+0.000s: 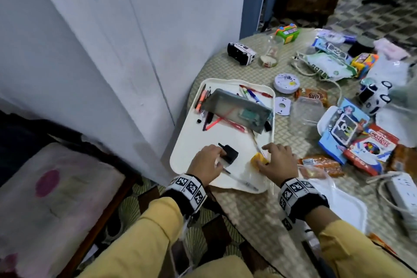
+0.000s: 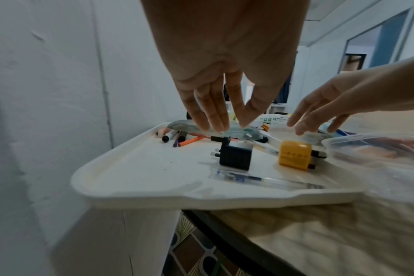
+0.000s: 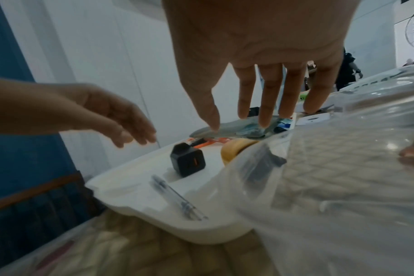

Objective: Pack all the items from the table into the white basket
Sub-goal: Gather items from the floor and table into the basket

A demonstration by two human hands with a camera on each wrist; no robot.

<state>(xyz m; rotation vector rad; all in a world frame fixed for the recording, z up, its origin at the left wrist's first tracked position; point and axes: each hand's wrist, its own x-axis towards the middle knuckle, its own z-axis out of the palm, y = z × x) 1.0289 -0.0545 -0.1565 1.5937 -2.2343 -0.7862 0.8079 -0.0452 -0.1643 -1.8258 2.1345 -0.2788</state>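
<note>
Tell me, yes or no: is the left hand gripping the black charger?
No. The left hand hovers above the black charger with straight fingers, clear of it.

The right hand (image 3: pixel 255 56) hangs with straight fingers above a white basket (image 3: pixel 154 214) holding a black charger (image 3: pixel 188 161) and clear pen (image 3: pixel 177 199).

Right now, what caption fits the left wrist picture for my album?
Left hand hovers open above a black charger and yellow charger on the white tray.
</note>
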